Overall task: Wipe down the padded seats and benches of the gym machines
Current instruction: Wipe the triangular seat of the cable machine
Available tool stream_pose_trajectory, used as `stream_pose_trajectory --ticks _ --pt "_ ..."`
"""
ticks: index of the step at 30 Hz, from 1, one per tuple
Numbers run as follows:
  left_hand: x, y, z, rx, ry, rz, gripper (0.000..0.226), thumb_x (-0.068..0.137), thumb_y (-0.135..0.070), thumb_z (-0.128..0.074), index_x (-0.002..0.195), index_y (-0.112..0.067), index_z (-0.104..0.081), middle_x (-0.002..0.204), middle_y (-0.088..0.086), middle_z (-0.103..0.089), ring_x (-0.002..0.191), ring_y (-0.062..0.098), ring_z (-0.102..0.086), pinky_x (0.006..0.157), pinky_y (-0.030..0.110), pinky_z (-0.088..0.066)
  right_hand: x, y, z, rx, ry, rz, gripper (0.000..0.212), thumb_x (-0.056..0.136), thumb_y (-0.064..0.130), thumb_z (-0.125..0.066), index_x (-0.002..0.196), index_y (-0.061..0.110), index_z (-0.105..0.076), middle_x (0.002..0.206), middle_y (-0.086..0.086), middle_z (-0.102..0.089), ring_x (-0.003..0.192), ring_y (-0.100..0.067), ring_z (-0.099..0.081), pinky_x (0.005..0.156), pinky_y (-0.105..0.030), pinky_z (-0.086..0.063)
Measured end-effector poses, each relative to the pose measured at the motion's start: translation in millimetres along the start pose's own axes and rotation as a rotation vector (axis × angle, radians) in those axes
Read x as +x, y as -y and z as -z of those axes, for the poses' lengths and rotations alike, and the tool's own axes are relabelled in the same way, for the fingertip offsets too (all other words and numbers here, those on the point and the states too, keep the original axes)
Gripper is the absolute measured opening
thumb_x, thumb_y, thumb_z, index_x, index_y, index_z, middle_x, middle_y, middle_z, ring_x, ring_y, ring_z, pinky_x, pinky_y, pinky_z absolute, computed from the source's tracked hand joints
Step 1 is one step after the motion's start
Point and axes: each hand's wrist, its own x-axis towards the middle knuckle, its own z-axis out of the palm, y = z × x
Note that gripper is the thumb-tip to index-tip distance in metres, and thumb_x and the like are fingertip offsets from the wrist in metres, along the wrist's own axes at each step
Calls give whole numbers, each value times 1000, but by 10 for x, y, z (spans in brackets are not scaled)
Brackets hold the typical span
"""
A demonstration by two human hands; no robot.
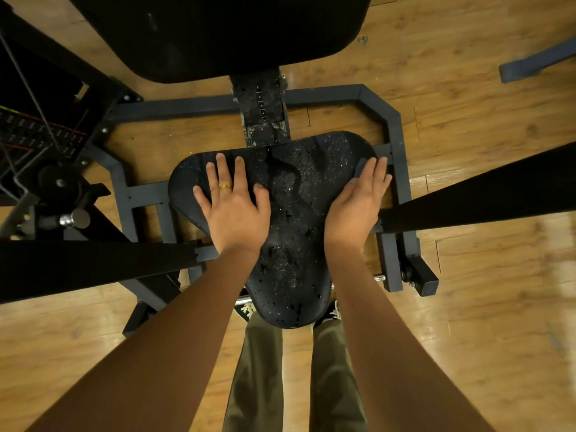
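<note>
Wiping the seat, centre frame.
Our left hand lies flat to steady it; our right hand, fingers straight, presses a cloth at its right edge.

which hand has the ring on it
The left hand, flat on the seat, wears a gold ring; the right hand at the seat's right edge shows none.
</note>
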Motion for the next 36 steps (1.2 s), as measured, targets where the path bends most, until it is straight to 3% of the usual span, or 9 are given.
stream_pose_trajectory --ticks 9,16,19,22,26,30,36 --pt "6 0 20 -10 -2 -11 60 100 -42 -27 155 -20 -29 165 8 -14 153 25 -6 122 56 -3 -1114 -247 312 -107 245 135 52 107 11 -32 158 13 -19 167 1 -7 154 -24 1 124 -35 -9" --pt "-29 71 81 -103 39 -60 55 103 -38 -33 155 -20 -30 166 8 -11 153 24 -2 122 55 -1 -401 -68 127 -149 165 103 52 105 5 -32 156 6 -23 166 -6 -13 153 -31 -4 121 -46 -26" --pt "-294 120 162 -192 27 -138 51 104 -31 -39 152 -18 -35 165 8 -16 153 23 -5 123 51 -4 -682 -138 167 -157 182 165 53 104 3 -34 156 5 -24 166 -7 -13 153 -31 -2 124 -43 -17" --pt "-793 171 126 -84 98 -203 52 104 -30 -34 154 -18 -31 166 7 -14 154 23 -4 124 51 -6 -1200 -262 293 -159 234 208 55 102 2 -38 155 3 -25 165 -11 -13 153 -32 -2 125 -42 -10" --pt "-1211 259 -9 -131 120 -175 53 104 -29 -25 157 -21 -25 167 2 -6 154 19 3 124 49 -6 -1404 -410 418 -220 248 328 49 98 -6 -42 147 -7 -36 158 -22 -28 149 -30 -10 121 -51 -24" --pt "-1243 281 -65 -243 57 -181 51 103 -27 -29 154 -19 -34 166 3 -14 154 20 -2 124 50 -8 -1009 -385 388 -233 345 321 51 106 5 -35 155 3 -22 166 -12 -10 153 -32 -2 125 -43 -15" --pt "-1267 294 -49 -194 48 -198 54 103 -30 -26 155 -19 -31 166 3 -13 154 19 -2 124 49 -12 -1100 -401 376 -148 306 285 54 104 2 -38 155 4 -23 166 -9 -12 153 -32 -5 123 -45 -20"
